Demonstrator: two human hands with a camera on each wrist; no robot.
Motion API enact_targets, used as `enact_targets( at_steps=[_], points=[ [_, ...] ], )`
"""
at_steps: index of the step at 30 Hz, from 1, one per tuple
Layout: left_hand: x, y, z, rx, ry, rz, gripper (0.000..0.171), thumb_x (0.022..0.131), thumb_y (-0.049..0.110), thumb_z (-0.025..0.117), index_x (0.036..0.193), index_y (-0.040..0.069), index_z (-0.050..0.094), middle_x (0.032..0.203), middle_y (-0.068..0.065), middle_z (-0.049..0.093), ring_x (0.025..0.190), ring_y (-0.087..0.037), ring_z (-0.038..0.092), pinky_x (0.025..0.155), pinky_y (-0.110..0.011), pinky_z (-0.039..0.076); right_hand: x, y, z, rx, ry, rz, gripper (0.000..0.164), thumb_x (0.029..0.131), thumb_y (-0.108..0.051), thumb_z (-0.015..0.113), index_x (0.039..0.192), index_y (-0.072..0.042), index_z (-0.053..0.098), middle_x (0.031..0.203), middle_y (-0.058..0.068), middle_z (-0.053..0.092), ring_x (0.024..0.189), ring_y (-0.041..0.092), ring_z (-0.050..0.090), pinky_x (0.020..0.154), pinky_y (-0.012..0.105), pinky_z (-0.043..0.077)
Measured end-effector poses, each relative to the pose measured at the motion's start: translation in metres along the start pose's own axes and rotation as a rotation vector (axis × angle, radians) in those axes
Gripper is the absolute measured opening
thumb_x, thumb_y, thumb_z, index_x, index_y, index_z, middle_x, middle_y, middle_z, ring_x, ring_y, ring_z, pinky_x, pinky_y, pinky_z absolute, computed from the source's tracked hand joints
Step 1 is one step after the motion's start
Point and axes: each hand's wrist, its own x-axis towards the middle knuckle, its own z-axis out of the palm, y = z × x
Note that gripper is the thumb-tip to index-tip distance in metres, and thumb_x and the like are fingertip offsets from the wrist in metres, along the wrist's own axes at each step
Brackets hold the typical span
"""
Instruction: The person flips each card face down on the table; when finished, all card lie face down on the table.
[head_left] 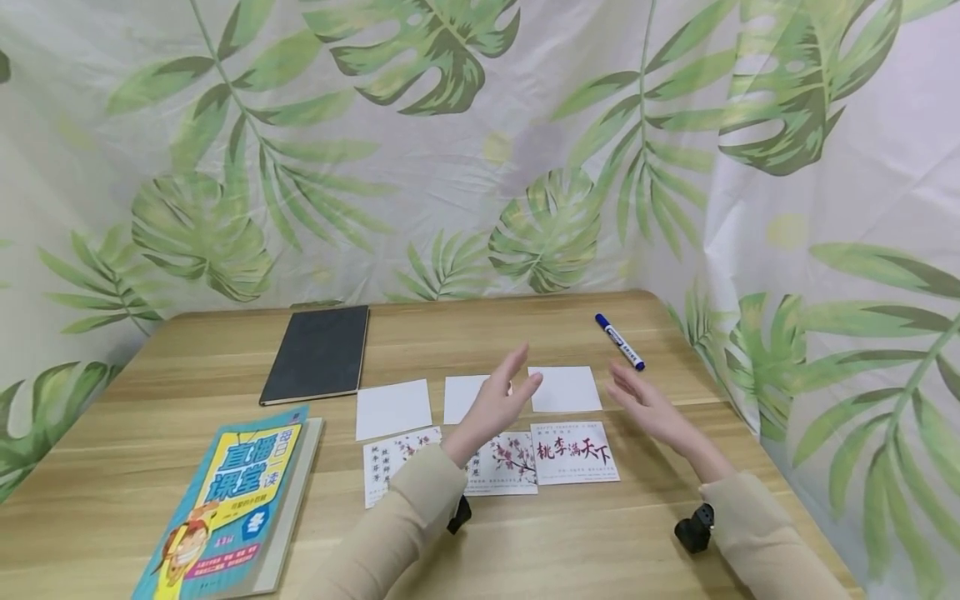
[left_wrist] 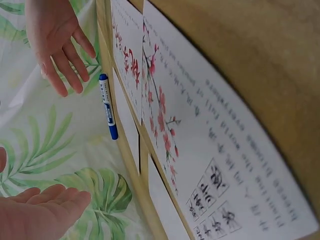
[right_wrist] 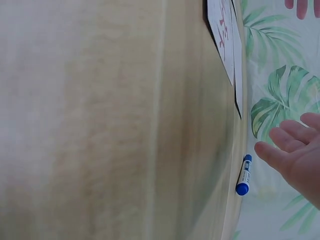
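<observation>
In the head view my left hand (head_left: pixel 495 407) hovers over the middle cards, its fingers extended and holding nothing. Facing it, my right hand (head_left: pixel 648 410) hangs in the air to the right of the cards, also with nothing in it. Below lie two rows of cards. The back row has a blank white card at left (head_left: pixel 393 409), one in the middle (head_left: pixel 459 400) partly behind my left hand, and one at right (head_left: pixel 564 389). The front row has two blossom-printed cards (head_left: pixel 504 463), one mostly covered by my left sleeve, and a card with red lettering (head_left: pixel 576 452).
A blue marker (head_left: pixel 620 342) lies at the back right of the wooden table (head_left: pixel 570 542). At the back left is a black notebook (head_left: pixel 318 352), and nearer, a thick colourful book (head_left: pixel 228 508). A leaf-patterned curtain (head_left: pixel 435 167) hangs behind and beside the table.
</observation>
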Motion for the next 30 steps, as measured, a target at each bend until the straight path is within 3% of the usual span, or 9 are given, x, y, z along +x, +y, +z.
enact_targets(
  at_steps=[15, 21, 30],
  points=[
    [-0.015, -0.004, 0.018, 0.008, -0.077, -0.048, 0.057, 0.095, 0.029, 0.054, 0.143, 0.004, 0.035, 0.144, -0.021, 0.042, 0.134, -0.037, 0.039, 0.109, -0.05, 0.035, -0.017, 0.008, 0.005, 0.011, -0.051, 0.053, 0.061, 0.099, -0.027, 0.045, 0.145, 0.006, 0.022, 0.147, 0.029, 0.03, 0.135, 0.043, 0.033, 0.11, 0.051, 0.029],
    [-0.02, -0.005, 0.028, 0.076, -0.144, -0.1, 0.053, 0.094, 0.028, 0.055, 0.139, 0.003, 0.041, 0.139, -0.022, 0.047, 0.13, -0.038, 0.043, 0.105, -0.049, 0.041, -0.02, 0.006, 0.006, -0.006, -0.097, 0.05, 0.058, 0.099, -0.028, 0.046, 0.142, 0.007, 0.029, 0.143, 0.03, 0.037, 0.131, 0.043, 0.039, 0.108, 0.052, 0.034],
    [-0.022, -0.005, 0.042, 0.143, -0.165, -0.133, 0.049, 0.09, 0.024, 0.06, 0.132, 0.002, 0.049, 0.131, -0.021, 0.054, 0.121, -0.035, 0.052, 0.101, -0.048, 0.044, -0.024, 0.003, 0.006, -0.068, -0.119, 0.07, 0.056, 0.097, -0.031, 0.05, 0.139, 0.004, 0.039, 0.137, 0.025, 0.047, 0.128, 0.04, 0.044, 0.107, 0.052, 0.036]
  ],
)
